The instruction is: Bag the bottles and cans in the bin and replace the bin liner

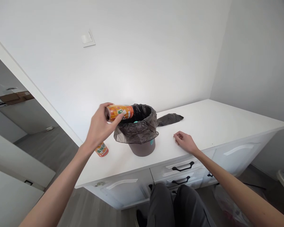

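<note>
My left hand point(100, 124) is closed around an orange drink can point(120, 113), which lies on its side over the left part of a small trash bin point(143, 149). A dark, thin garbage bag point(139, 134) lines the bin, its edge folded loosely over the rim. Something turquoise shows inside the bin, too little of it to name. Partly hidden behind my left wrist, a second orange can point(102, 150) stands on the white countertop point(191, 115). To the right of the bin, my right hand point(185, 142) rests at the counter with curled fingers and nothing visible in them.
Behind the bin lies a flattened dark plastic bag point(170, 119). The white cabinet point(125, 187) has black handles along its front. A wall rises at the back with a light switch point(88, 38). An open doorway is on the left, and a clear plastic bag point(229, 201) sits on the floor.
</note>
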Motion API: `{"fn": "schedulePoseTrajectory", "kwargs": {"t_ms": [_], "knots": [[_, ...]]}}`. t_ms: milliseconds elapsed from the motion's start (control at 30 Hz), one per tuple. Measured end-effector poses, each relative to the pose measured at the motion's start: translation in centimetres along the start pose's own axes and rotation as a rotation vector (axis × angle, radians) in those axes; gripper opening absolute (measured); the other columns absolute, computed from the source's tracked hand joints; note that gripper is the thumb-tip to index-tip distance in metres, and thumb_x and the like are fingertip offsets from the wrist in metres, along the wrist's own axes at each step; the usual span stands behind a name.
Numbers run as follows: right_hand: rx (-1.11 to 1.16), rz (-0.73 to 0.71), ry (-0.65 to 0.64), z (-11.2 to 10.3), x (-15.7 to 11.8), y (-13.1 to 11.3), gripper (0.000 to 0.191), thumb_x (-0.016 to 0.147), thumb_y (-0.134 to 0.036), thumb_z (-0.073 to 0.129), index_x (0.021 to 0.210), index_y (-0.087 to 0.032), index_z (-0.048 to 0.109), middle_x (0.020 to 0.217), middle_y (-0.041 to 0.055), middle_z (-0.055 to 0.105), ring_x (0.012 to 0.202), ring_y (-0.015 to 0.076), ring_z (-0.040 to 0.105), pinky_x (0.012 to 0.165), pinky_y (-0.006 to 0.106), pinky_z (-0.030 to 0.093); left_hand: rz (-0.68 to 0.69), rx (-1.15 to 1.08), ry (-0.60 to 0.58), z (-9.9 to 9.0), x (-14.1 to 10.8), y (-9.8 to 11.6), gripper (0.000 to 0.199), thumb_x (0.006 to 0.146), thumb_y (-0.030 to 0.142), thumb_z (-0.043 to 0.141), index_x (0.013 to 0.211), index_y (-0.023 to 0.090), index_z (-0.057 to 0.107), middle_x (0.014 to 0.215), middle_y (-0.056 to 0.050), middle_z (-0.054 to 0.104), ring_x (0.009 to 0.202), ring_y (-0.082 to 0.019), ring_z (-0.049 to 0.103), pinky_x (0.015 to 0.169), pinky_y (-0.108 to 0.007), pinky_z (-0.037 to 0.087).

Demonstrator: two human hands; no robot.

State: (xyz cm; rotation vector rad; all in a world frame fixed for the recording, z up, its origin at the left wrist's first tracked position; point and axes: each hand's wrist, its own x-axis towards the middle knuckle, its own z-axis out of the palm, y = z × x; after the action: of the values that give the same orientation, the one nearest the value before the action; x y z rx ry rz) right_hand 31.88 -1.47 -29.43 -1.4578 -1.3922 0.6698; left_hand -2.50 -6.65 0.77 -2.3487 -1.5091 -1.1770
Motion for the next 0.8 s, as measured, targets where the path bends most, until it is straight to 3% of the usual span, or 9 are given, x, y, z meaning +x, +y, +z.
{"fn": "schedulePoseTrajectory", "kwargs": {"t_ms": [67,167,333,433,633,733,800], "knots": [[0.015,-0.001,0.006,0.0,0.1,0.1,0.025,0.094,-0.048,0.055,0.086,-0.025,0.063,0.07,-0.0016,0.071,0.063,0.0191,0.065,0.072,0.033,0.05,0.015,0.021,-0.06,2.1,1.8,-0.3,0.06,0.086,0.059,0.069,0.132,0.024,0.056,0.118,-0.01,0.071,0.104,-0.029,0.069,0.094,-0.043,0.055],[0.034,-0.001,0.013,0.0,0.2,-0.2,0.025,0.094,-0.048,0.055,0.085,-0.025,0.062,0.069,-0.0013,0.071,0.062,0.0189,0.064,0.071,0.033,0.05,-0.02,-0.046,-0.095,4.4,3.4,-2.3,0.065,0.088,0.057,0.07,0.139,0.022,0.051,0.13,-0.014,0.067,0.115,-0.03,0.067,0.1,-0.044,0.054],[0.037,0.01,0.011,-0.4,-0.1,-1.9,0.023,0.092,-0.043,0.055,0.082,-0.025,0.061,0.066,-0.0016,0.069,0.062,0.0181,0.063,0.07,0.032,0.049,-0.081,-0.228,0.204,6.2,2.2,-7.5,0.053,0.102,0.053,0.054,0.145,0.022,0.046,0.148,-0.016,0.056,0.135,-0.024,0.057,0.114,-0.042,0.046],[0.028,0.028,0.01,-0.5,-0.5,-2.9,0.022,0.091,-0.042,0.055,0.081,-0.024,0.061,0.066,-0.0021,0.068,0.061,0.0174,0.062,0.07,0.031,0.049,-0.168,-0.133,0.25,5.9,0.0,-11.3,0.052,0.103,0.055,0.05,0.142,0.022,0.05,0.147,-0.015,0.057,0.138,-0.027,0.055,0.116,-0.045,0.044],[-0.003,0.038,0.009,-0.4,-0.8,-3.1,0.022,0.09,-0.043,0.055,0.082,-0.025,0.062,0.067,-0.0016,0.069,0.061,0.0178,0.063,0.07,0.032,0.048,-0.313,0.362,-0.071,5.2,-4.5,-18.5,0.057,0.095,0.058,0.052,0.135,0.019,0.06,0.142,-0.02,0.06,0.14,-0.041,0.05,0.118,-0.06,0.037],[-0.023,0.036,0.003,-0.3,-0.8,-3.1,0.023,0.09,-0.045,0.054,0.082,-0.025,0.061,0.067,-0.0014,0.068,0.062,0.0183,0.063,0.071,0.033,0.048,-0.413,0.396,-0.259,5.2,-6.5,-20.8,0.065,0.092,0.058,0.056,0.143,0.018,0.055,0.147,-0.022,0.055,0.133,-0.04,0.057,0.11,-0.056,0.047],[-0.041,0.036,-0.002,-0.2,-0.8,-3.1,0.024,0.09,-0.046,0.054,0.082,-0.025,0.061,0.066,-0.001,0.069,0.061,0.0186,0.062,0.071,0.033,0.048,-0.46,0.337,-0.313,4.9,-7.2,-21.4,0.067,0.091,0.058,0.058,0.144,0.019,0.053,0.145,-0.02,0.056,0.124,-0.036,0.063,0.103,-0.049,0.053]]}}
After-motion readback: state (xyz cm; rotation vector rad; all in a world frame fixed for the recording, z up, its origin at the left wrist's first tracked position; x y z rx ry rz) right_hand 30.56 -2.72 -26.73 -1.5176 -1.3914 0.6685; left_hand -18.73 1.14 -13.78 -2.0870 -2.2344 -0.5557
